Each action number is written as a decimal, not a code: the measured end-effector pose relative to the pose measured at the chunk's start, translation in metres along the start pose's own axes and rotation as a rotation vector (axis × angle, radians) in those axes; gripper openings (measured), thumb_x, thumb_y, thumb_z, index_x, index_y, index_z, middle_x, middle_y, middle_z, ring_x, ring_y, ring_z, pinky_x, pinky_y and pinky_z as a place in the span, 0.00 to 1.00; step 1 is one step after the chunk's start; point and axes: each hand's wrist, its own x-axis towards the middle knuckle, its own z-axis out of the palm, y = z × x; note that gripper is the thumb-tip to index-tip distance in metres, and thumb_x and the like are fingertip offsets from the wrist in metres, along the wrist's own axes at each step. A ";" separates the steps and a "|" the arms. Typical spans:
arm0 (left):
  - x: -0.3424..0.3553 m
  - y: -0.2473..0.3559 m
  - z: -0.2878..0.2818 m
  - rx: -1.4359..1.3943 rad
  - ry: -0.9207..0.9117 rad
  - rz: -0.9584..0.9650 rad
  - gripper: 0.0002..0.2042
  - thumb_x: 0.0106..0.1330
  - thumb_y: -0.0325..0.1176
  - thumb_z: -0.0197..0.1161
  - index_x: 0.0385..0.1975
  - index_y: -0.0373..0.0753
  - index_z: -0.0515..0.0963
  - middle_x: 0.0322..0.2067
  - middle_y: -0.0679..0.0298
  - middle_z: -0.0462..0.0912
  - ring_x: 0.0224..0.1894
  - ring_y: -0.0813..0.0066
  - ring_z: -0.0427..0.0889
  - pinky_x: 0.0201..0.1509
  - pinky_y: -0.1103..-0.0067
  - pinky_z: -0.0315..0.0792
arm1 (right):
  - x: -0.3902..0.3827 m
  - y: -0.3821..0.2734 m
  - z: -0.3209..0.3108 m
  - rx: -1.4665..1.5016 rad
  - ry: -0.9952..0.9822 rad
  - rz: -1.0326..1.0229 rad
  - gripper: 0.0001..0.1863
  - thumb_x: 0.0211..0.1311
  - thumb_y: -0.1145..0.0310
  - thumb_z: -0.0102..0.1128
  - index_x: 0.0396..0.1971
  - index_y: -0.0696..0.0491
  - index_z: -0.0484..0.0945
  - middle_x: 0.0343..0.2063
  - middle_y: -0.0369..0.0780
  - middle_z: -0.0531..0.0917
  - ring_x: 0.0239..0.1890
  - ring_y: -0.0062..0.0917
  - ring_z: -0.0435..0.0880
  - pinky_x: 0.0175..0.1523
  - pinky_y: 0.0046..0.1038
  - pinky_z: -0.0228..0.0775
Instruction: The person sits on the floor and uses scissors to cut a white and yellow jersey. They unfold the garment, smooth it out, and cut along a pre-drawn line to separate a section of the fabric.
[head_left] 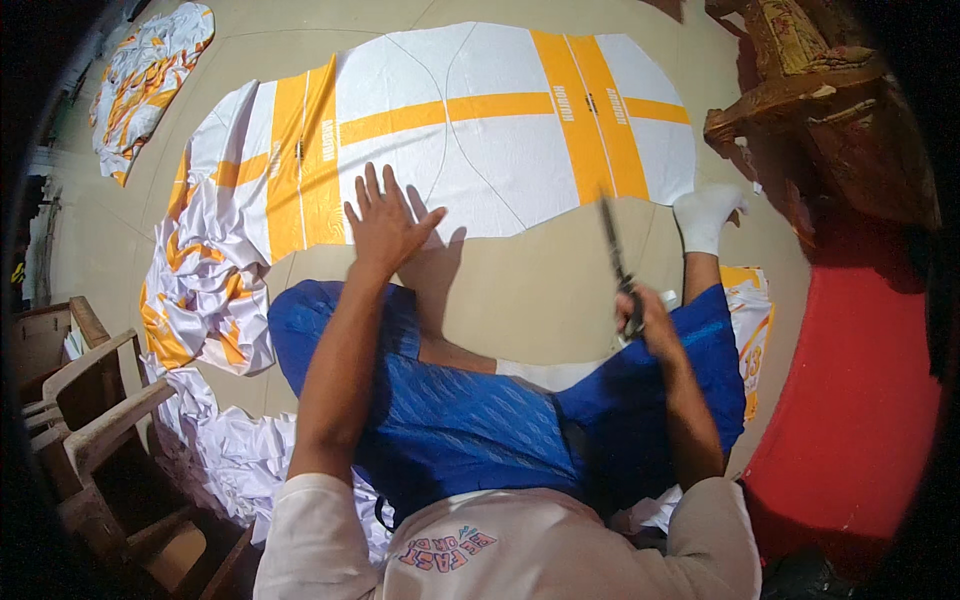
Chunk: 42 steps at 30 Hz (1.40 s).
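Cloth panel: white with orange bands (500,160), spread on the tiled floor (530,290) ahead of the person; long axis runs left to right, across the line of both forearms.
Left hand: nearer the panel (385,235), over its near edge, left of centre. Fingers spread apart, holding nothing; contact with the cloth cannot be told.
Right hand: farther back (648,318), short of the near edge. Fingers clamped on the handles of dark scissors (618,258).
Scissors: blades point away from the person, roughly crosswise to the panel's long axis – tip lines up with the near edge beside the right-hand orange band. Blurred; blade opening and height over the floor cannot be told.
Right foot: white-socked (705,218), just beside the panel's right end.
Crumpled cloth: white and orange heap (205,285), at the panel's left end – joined or separate, cannot tell.
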 end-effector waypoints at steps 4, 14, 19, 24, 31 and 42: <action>-0.011 0.022 0.034 0.070 -0.085 -0.114 0.67 0.45 0.79 0.58 0.70 0.24 0.43 0.72 0.37 0.38 0.75 0.40 0.35 0.68 0.38 0.36 | -0.035 -0.006 0.033 -0.018 -0.148 0.105 0.16 0.64 0.55 0.60 0.28 0.53 0.73 0.19 0.33 0.77 0.22 0.18 0.77 0.28 0.21 0.65; -0.031 0.009 0.040 -0.007 -0.150 -0.207 0.71 0.40 0.80 0.59 0.70 0.24 0.38 0.72 0.39 0.32 0.74 0.41 0.27 0.66 0.34 0.29 | -0.011 -0.005 0.049 -0.088 -0.342 0.165 0.17 0.60 0.53 0.65 0.28 0.52 0.73 0.19 0.32 0.76 0.20 0.16 0.76 0.24 0.20 0.63; -0.031 0.006 0.043 -0.009 -0.172 -0.218 0.71 0.40 0.81 0.59 0.71 0.26 0.37 0.72 0.40 0.30 0.74 0.42 0.26 0.66 0.33 0.28 | 0.000 -0.018 0.067 -0.107 -0.323 0.143 0.17 0.60 0.53 0.65 0.28 0.51 0.72 0.19 0.32 0.76 0.19 0.16 0.75 0.23 0.19 0.62; -0.031 0.005 0.045 -0.054 -0.122 -0.216 0.70 0.41 0.80 0.59 0.71 0.27 0.37 0.72 0.40 0.30 0.74 0.41 0.25 0.65 0.33 0.28 | 0.013 -0.018 0.072 -0.034 -0.261 0.138 0.19 0.60 0.51 0.64 0.28 0.51 0.72 0.18 0.32 0.75 0.18 0.15 0.74 0.22 0.19 0.60; -0.031 0.004 0.048 -0.024 -0.128 -0.202 0.69 0.43 0.79 0.59 0.71 0.27 0.37 0.72 0.38 0.31 0.74 0.39 0.27 0.65 0.32 0.27 | 0.010 -0.035 0.078 -0.101 -0.216 0.091 0.18 0.60 0.51 0.64 0.26 0.51 0.71 0.14 0.32 0.73 0.15 0.15 0.72 0.20 0.19 0.59; -0.028 0.000 0.054 -0.007 -0.131 -0.215 0.71 0.39 0.82 0.58 0.72 0.29 0.36 0.72 0.40 0.30 0.74 0.41 0.27 0.65 0.32 0.27 | 0.016 -0.033 0.082 -0.070 -0.191 0.104 0.19 0.59 0.51 0.66 0.24 0.50 0.71 0.13 0.31 0.72 0.14 0.15 0.70 0.18 0.19 0.59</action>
